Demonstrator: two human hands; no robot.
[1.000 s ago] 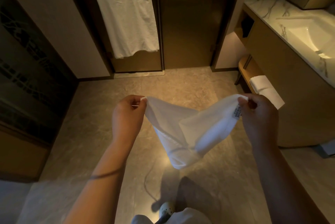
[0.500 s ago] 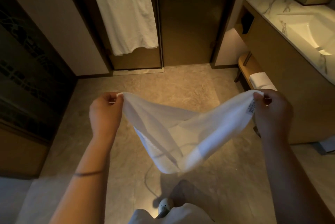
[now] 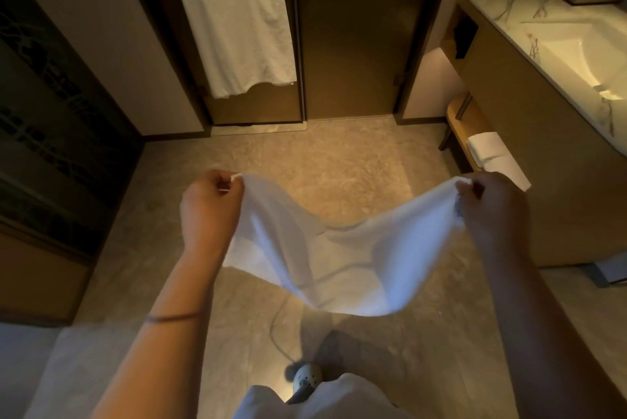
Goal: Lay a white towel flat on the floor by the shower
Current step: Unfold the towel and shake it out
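Both hands — left hand, right hand — pinch corners of the limp white cotton towel, sagging mid-air before the bronze shower door; it may land bunched — slack middle.

head view | we look forward and down | hands near, shower doors far | no second view

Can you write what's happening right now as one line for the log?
step: spreading towel | left hand: pinching a corner | right hand: pinching other corner | white towel: sagging in air above floor | not yet laid
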